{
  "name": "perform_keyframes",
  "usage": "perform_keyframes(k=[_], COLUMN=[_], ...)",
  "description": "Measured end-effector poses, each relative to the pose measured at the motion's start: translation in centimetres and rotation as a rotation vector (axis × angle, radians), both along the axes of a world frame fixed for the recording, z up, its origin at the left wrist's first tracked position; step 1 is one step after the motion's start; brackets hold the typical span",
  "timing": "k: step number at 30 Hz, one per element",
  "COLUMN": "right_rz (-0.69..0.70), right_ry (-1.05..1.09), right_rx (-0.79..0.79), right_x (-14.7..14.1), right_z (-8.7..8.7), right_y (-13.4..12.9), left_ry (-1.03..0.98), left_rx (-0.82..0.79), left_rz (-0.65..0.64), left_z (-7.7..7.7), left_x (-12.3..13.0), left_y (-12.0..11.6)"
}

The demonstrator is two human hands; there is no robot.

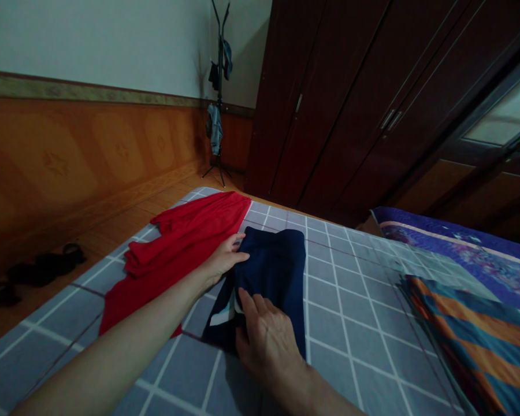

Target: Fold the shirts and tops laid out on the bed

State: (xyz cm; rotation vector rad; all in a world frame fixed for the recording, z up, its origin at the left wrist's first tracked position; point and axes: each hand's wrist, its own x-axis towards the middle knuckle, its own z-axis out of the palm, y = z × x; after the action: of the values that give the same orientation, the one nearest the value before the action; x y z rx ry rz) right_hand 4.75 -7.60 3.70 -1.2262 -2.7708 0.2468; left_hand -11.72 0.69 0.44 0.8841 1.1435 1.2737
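A navy blue garment (277,260), partly folded, lies on the grey checked bed cover (344,289), with a white and light blue stripe near its lower left. My left hand (226,258) is at its upper left edge, thumb and fingers apart around the cloth's border. Lower down, my right hand (264,332) rests on the garment's left side with its fingers bent over the fabric; what its fingertips hold is hidden. Just left of the navy garment, a red garment (182,242) is spread out, partly beneath my left forearm.
Folded striped orange and blue cloth (485,335) lies at the right. Behind it is a purple patterned cover (450,242). A coat stand (219,104) and dark wardrobe (329,98) are beyond the bed. Dark items (47,267) lie on the floor at left.
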Motion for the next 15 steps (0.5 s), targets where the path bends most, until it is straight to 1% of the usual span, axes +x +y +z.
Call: perform_keyframes(k=[3, 6, 9, 11, 13, 15], right_rz=[0.020, 0.041, 0.074, 0.057, 0.042, 0.068], right_ry=[0.080, 0.108, 0.088, 0.078, 0.075, 0.062], right_rx=[0.054, 0.140, 0.222, 0.295, 0.377, 0.445], right_x=[1.0, 2.1, 3.6, 4.9, 6.3, 7.6], right_z=[-0.7, -1.5, -2.3, -2.7, -3.1, -3.4], right_y=[-0.8, -1.3, -1.1, -0.7, -0.3, -0.2], left_ry=[0.013, 0.066, 0.292, 0.468, 0.593, 0.712], left_rx=[0.008, 0.032, 0.062, 0.066, 0.059, 0.052], left_rz=[-0.006, -0.005, -0.016, -0.022, -0.023, -0.016], left_z=[0.1, 0.0, 0.0, 0.1, 0.1, 0.3], left_x=[0.1, 0.2, 0.3, 0.3, 0.4, 0.5], left_y=[0.1, 0.1, 0.3, 0.6, 1.1, 1.7])
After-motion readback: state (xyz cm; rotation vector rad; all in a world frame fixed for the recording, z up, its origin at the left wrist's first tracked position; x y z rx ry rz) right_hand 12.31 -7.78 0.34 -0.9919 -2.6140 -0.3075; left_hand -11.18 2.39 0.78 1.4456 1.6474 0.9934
